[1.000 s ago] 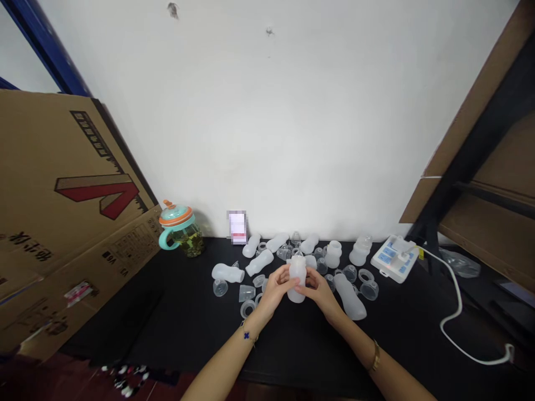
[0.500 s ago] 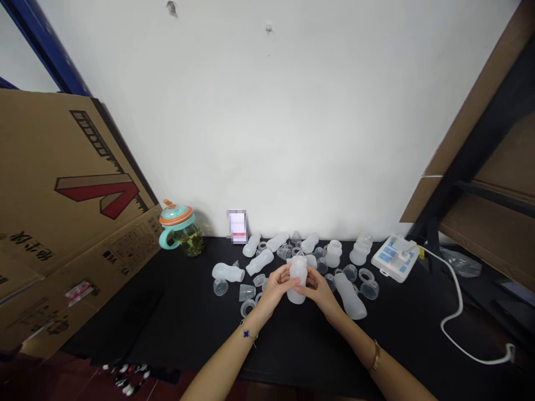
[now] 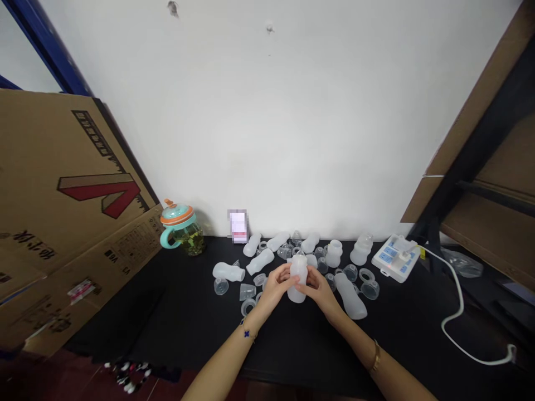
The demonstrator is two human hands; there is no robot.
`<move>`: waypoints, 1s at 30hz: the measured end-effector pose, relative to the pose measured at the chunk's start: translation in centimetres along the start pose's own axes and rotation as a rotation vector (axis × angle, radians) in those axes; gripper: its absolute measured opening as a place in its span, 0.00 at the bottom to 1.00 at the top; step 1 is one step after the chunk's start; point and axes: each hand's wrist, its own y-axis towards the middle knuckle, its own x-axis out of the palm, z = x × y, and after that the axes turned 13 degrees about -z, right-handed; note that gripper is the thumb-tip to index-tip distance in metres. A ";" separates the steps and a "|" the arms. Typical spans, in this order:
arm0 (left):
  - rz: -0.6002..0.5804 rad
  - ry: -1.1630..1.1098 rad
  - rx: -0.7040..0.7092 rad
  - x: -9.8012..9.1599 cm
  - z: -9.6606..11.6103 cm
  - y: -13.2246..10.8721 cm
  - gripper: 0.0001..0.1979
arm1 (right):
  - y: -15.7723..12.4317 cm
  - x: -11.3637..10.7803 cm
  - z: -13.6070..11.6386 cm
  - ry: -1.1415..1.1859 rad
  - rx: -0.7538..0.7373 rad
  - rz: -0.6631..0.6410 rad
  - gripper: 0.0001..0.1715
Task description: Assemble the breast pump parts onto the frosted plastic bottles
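Upright between both hands is a whitish baby bottle (image 3: 298, 274) with a clear nipple on top. My left hand (image 3: 278, 281) wraps its left side, and my right hand (image 3: 316, 285) holds it from the right, thumbs at the front. A white bottle body (image 3: 350, 296) lies tilted just right of my right hand. To the left lie another bottle body (image 3: 228, 272), a clear cap (image 3: 221, 286), a clear cup-shaped piece (image 3: 247, 292) and a ring (image 3: 248, 307). Behind the hands, several more bottle bodies, nipples and rings are scattered; one open bottle (image 3: 334, 254) stands upright.
On the black table (image 3: 188, 328) a lidded tea jug (image 3: 183, 229) stands at left, beside a big cardboard box (image 3: 83, 211). A pixelated upright card (image 3: 239, 226) leans on the wall. At right sit a power strip (image 3: 396, 257) with a white cable (image 3: 460, 289) and a clear plastic bag (image 3: 462, 263).
Almost nothing differs. Both hands keep the bottle in the same place, and the whole view has shifted very slightly.
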 end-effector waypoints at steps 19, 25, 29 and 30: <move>0.572 0.992 -0.060 -4.3 2.5 -0.9 0.18 | -0.2 0.3 -0.8 0.020 0.034 0.069 0.27; 0.705 1.326 -0.324 -7.1 3.4 -1.6 0.17 | 0.1 0.0 0.0 0.013 0.020 0.062 0.26; 0.802 1.442 -0.597 -9.1 3.4 -2.5 0.17 | 0.2 0.0 0.1 0.008 0.011 0.073 0.26; 0.809 1.459 -0.663 -9.4 3.4 -2.8 0.17 | 0.2 0.0 0.1 0.005 0.016 0.074 0.26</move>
